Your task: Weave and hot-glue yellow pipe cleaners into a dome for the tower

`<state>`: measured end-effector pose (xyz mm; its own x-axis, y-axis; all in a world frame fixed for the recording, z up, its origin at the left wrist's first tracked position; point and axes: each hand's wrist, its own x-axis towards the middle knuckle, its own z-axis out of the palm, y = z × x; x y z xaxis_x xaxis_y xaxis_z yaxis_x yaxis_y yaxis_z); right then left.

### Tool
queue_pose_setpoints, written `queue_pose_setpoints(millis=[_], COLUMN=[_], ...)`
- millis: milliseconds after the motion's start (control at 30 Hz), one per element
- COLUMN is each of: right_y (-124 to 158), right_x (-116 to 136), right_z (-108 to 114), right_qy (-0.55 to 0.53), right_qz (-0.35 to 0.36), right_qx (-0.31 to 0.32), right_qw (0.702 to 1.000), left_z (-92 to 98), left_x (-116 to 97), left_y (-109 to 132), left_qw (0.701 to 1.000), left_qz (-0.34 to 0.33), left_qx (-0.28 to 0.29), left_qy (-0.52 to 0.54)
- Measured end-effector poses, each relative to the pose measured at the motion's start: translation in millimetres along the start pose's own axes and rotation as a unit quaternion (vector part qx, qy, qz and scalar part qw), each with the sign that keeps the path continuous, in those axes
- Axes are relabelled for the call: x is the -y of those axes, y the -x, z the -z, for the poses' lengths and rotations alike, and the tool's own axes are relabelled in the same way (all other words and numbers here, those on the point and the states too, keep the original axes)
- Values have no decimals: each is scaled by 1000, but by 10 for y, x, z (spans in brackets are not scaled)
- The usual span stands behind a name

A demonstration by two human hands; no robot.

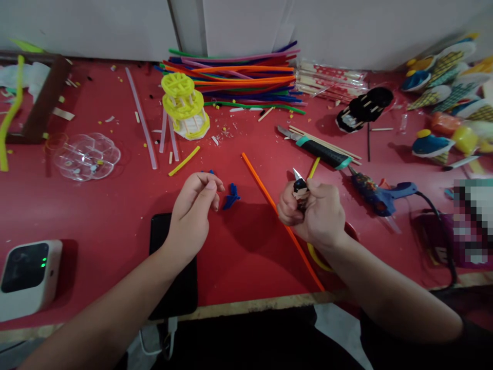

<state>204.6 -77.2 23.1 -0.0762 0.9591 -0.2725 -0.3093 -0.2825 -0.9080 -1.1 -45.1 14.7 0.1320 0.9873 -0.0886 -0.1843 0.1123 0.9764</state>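
Observation:
My left hand [197, 208] is curled above the table, thumb against the bent fingers; whatever it may pinch is hidden. Bits of blue show just beyond its knuckles, and a short twisted blue pipe cleaner piece [231, 197] lies to its right. In my right hand [314, 210], closed in a fist, is a tool with a pointed metal tip [298, 174] and a black part below it; the tip points up and away, and the rest is covered by the fingers. An orange pipe cleaner [265, 191] runs diagonally between the hands, passing beneath the right one. A yellow pipe cleaner [314, 167] shows behind that hand.
Pipe cleaners [239, 77] are piled at the back, beside a yellow tiered model [185, 105] and a black one [364, 109]. A utility knife [319, 151] and glue gun [379, 194] lie right. A phone [173, 288] sits under my left forearm, a clear tray [88, 156] further left.

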Motion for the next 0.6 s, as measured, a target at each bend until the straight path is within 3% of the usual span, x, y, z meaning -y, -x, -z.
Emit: queue_pose_setpoints(millis=[267, 367, 433, 500, 600], right_y=[-1, 6, 10, 13, 13], right_x=[22, 16, 1, -20, -50], right_z=[-12, -12, -10, -8, -4], right_qy=[6, 13, 19, 25, 29], right_qz=[-1, -5, -6, -13, -27], right_qx=[-11, -14, -15, -22, -38], right_qw=[1000, 1000, 1000, 999, 999], left_z=[-8, 81, 201, 340, 482], left_x=[23, -91, -228, -371, -500], left_y=[26, -34, -113, -199, -280], left_qw=[999, 989, 951, 888, 845], left_qz=[-10, -27, -60, -93, -35], left_qx=[6, 0, -11, -29, -15], left_qy=[-36, -145, -302, -449, -534])
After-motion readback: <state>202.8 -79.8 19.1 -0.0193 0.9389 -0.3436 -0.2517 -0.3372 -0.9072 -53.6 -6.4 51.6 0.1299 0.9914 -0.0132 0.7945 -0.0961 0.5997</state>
